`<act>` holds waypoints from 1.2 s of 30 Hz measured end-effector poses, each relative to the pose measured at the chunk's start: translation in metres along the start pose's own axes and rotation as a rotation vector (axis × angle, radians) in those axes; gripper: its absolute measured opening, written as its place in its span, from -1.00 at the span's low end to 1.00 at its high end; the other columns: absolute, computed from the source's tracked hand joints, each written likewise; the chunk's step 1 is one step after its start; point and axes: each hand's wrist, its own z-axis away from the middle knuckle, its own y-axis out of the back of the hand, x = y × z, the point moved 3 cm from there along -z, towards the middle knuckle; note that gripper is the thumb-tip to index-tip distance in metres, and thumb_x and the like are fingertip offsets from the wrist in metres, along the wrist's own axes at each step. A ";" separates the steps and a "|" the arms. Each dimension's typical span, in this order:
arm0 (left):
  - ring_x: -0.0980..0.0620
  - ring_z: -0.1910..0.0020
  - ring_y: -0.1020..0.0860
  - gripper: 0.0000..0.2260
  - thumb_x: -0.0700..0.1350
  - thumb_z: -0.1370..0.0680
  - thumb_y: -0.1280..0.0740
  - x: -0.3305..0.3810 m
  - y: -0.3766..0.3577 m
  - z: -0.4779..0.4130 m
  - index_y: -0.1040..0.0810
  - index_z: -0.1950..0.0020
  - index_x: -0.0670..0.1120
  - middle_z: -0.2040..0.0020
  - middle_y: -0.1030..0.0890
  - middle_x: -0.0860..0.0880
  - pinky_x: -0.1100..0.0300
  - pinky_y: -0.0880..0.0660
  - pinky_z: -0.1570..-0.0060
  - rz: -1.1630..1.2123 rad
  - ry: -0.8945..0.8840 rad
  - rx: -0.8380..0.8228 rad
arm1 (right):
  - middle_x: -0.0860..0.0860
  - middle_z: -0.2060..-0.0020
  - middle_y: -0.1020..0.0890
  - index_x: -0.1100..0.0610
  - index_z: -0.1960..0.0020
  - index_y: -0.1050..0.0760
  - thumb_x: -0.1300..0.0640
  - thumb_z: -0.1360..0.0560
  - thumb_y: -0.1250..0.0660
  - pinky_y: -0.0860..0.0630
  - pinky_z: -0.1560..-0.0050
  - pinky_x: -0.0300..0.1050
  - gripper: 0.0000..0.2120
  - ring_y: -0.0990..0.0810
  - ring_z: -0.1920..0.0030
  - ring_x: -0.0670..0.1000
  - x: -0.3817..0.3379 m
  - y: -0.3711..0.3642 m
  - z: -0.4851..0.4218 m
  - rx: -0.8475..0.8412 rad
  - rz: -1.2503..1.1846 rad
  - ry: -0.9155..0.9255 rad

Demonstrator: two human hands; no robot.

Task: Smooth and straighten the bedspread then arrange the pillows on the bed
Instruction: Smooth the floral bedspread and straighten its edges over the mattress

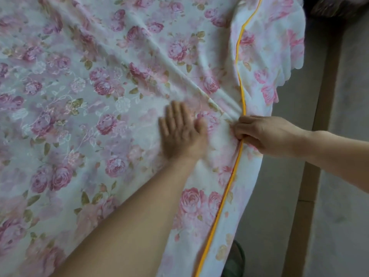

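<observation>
- Left hand [181,132] laid flat, fingers straight, palm down on the floral bedspread [79,96]; blurred.
- Just beside it, right hand [265,134] clenched on a bunch of cloth at the yellow piping [229,188].
- Bedspread across the whole bed top, skirt hanging over the right side above grey floor [349,156].
- Farther up, long creases fanning away from the gripped spot; scalloped hem [289,72] at far right.

No text, label, brand or no. can be read on the floral bedspread [85,100] or elsewhere in view.
</observation>
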 end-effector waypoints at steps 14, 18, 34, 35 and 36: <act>0.01 -0.56 -0.05 -0.44 0.12 -0.59 0.10 0.074 -0.025 -0.008 -0.12 -0.56 -0.04 -0.57 -0.15 -0.03 -0.06 -0.01 -0.49 0.002 -0.275 0.107 | 0.17 -0.05 -0.58 0.19 -0.05 -0.44 -0.19 -0.57 -0.07 -0.31 0.11 -0.05 -0.55 -0.55 -0.07 0.23 0.039 0.047 -0.080 0.094 -0.021 -0.817; 0.02 -0.56 -0.04 -0.45 0.13 -0.60 0.11 0.073 -0.026 -0.009 -0.14 -0.56 -0.03 -0.57 -0.14 -0.02 -0.06 -0.02 -0.50 -0.015 -0.281 0.111 | 0.11 0.13 -0.52 0.13 0.17 -0.35 0.02 -0.60 -0.03 -0.28 0.18 -0.07 -0.73 -0.48 0.13 0.18 0.038 0.048 -0.089 0.084 0.001 -0.772; 0.02 -0.55 0.24 -0.38 0.23 -0.61 0.20 -0.042 0.016 -0.078 0.21 -0.57 -0.06 -0.58 0.21 -0.04 -0.07 0.21 -0.51 -0.043 0.261 0.091 | 0.02 0.30 -0.48 0.10 0.14 -0.47 -0.08 -0.62 -0.04 -0.32 0.23 -0.06 -0.64 -0.40 0.23 0.13 0.088 0.018 -0.042 0.249 -0.158 -0.896; 0.02 -0.55 0.25 -0.39 0.23 -0.61 0.21 -0.023 0.012 -0.083 0.21 -0.57 -0.04 -0.58 0.21 -0.03 -0.06 0.23 -0.51 -0.046 0.204 0.086 | 0.01 0.33 -0.47 0.10 0.16 -0.46 -0.08 -0.62 -0.04 -0.32 0.23 -0.06 -0.64 -0.40 0.23 0.13 0.087 0.017 -0.043 0.247 -0.177 -0.890; 0.02 -0.55 0.24 -0.40 0.23 -0.61 0.21 0.002 0.006 -0.089 0.19 -0.58 -0.03 -0.59 0.19 -0.01 -0.05 0.24 -0.50 -0.036 0.127 0.078 | -0.01 0.36 -0.45 0.10 0.19 -0.43 -0.08 -0.62 -0.04 -0.31 0.23 -0.06 -0.64 -0.41 0.24 0.14 0.088 0.017 -0.043 0.244 -0.200 -0.883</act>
